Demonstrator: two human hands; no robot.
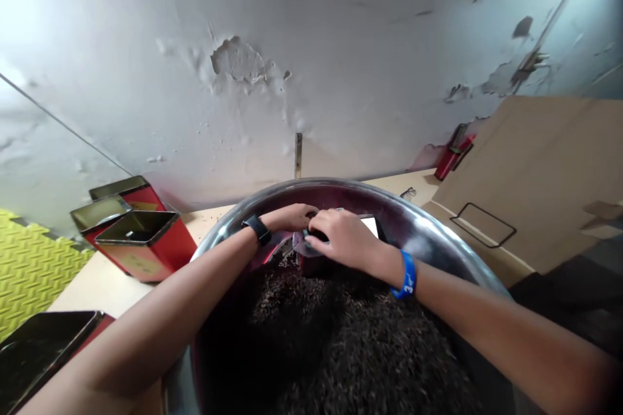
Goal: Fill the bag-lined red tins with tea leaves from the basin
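Note:
A wide metal bowl (384,193) holds a heap of dark, dry, shredded leaves (389,350) that looks like loose tea. My left hand (294,215), with a black band at the wrist, reaches over the bowl's far part with its fingers curled. Beside it, my right hand (343,238), wearing a blue wristband, bends its fingers round the same spot. Between and below them shows a crinkled plastic bag (298,245) with red parts around it; the fingers partly hide it. Behind the right hand is a white flat surface with a dark edge (370,227).
Several red tins with open tops (160,246) stand left of the bowl on a pale table (92,288). Another open tin (43,350) is nearer me. A cardboard box (545,175) and a red object (452,155) are at right. Behind is a peeling wall (341,65).

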